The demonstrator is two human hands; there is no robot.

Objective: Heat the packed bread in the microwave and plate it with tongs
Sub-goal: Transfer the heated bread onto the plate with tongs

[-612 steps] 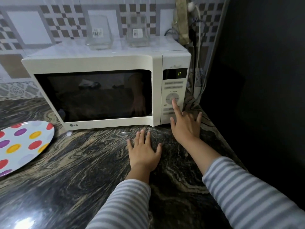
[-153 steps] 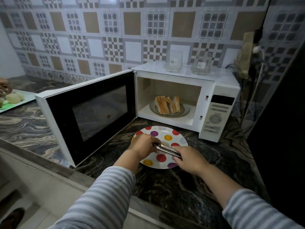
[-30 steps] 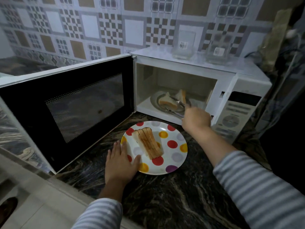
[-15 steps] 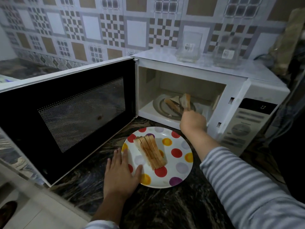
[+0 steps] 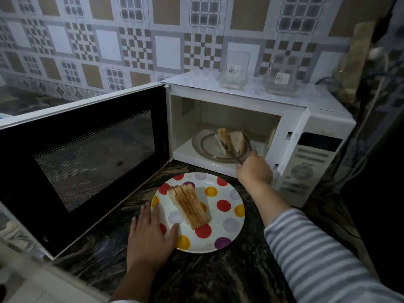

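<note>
Head view. Change since half a second ago: the slim metal tongs (image 5: 235,150) now bracket the remaining pale bread slices (image 5: 231,141), which were loose on the round glass turntable (image 5: 204,143).

Position: slices inside the open white microwave (image 5: 290,119), ahead of the right hand (image 5: 254,170), nearer it than the left. They stand on edge, long axis toward the opening.

Right hand: clenched on the tong handles, forearm extended.

Left hand (image 5: 150,235): flat, fingers released, resting on the near rim of the polka-dot round plate (image 5: 229,217), which holds a stack of toasted slices (image 5: 189,205).
</note>
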